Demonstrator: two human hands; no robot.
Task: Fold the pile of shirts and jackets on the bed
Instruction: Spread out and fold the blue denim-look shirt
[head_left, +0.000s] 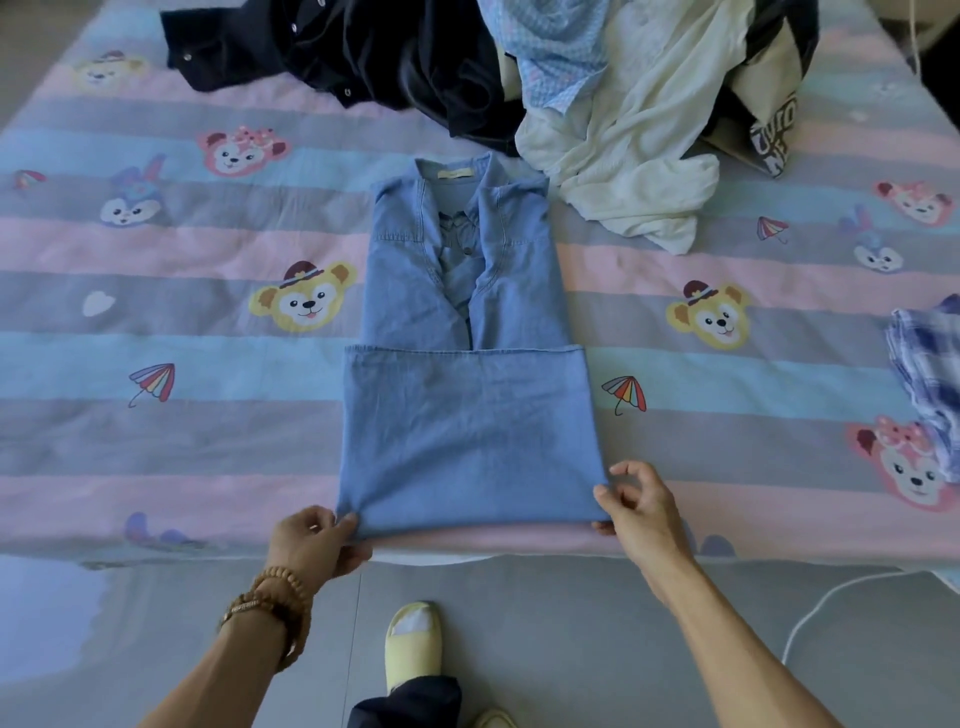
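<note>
A light blue denim shirt (467, 364) lies flat on the bed (182, 441), collar away from me, sleeves tucked in, its lower part folded up over the body. My left hand (319, 540) pinches the near left corner of the fold. My right hand (639, 506) pinches the near right corner between thumb and fingers. At the far side lies the pile: a black jacket (363, 57), a light blue checked shirt (558, 47) and a cream shirt (634, 145).
A blue and white plaid garment (930, 379) lies at the bed's right edge. A black and beige printed item (769, 104) sits behind the cream shirt. The bed's near edge runs just below my hands; grey floor, my yellow slipper (413, 644) and a white cable (831, 597) are beneath.
</note>
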